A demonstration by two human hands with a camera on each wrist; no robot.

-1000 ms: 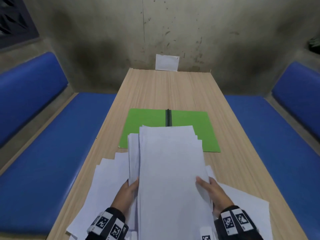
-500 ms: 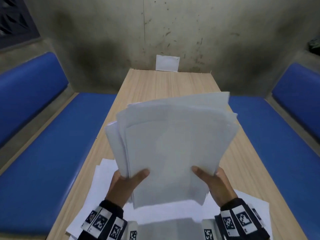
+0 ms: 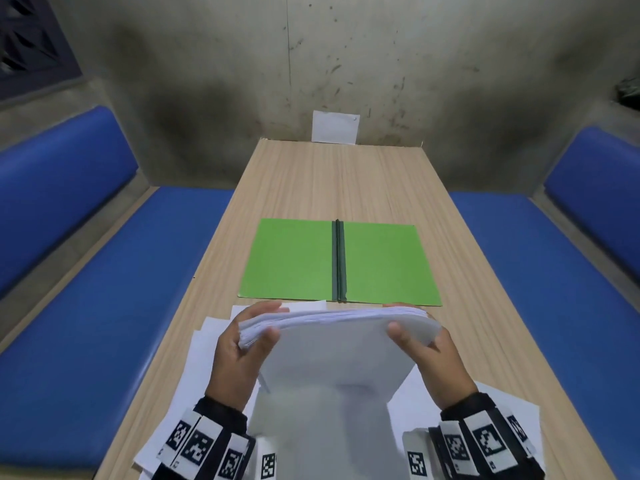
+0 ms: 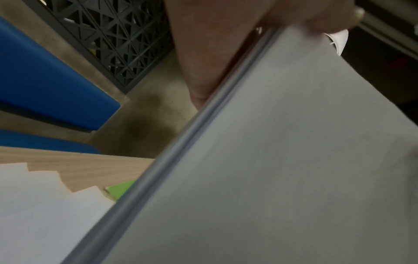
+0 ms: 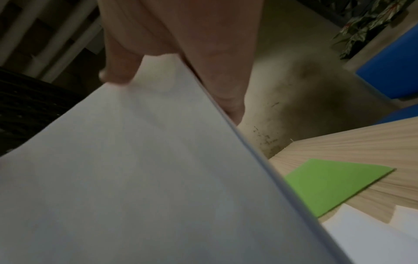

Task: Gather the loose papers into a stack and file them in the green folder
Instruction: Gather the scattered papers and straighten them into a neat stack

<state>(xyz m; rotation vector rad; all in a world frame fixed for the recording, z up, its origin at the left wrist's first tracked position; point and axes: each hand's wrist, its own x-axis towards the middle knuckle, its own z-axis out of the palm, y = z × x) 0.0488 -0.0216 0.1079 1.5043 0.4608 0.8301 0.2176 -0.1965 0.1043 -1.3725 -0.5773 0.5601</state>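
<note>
now | left hand (image 3: 239, 355) and right hand (image 3: 434, 358) grip curved white paper stack (image 3: 332, 344) | flat matte green folder (image 3: 294, 261) open

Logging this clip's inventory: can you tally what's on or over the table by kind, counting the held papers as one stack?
Green folder, lying open: 1
Held paper stack, gripped by the left hand and right hand: 1
Loose sheets on the table: several, overlapping, number unclear
White card at the far end: 1
Total: 3, plus loose sheets
</note>
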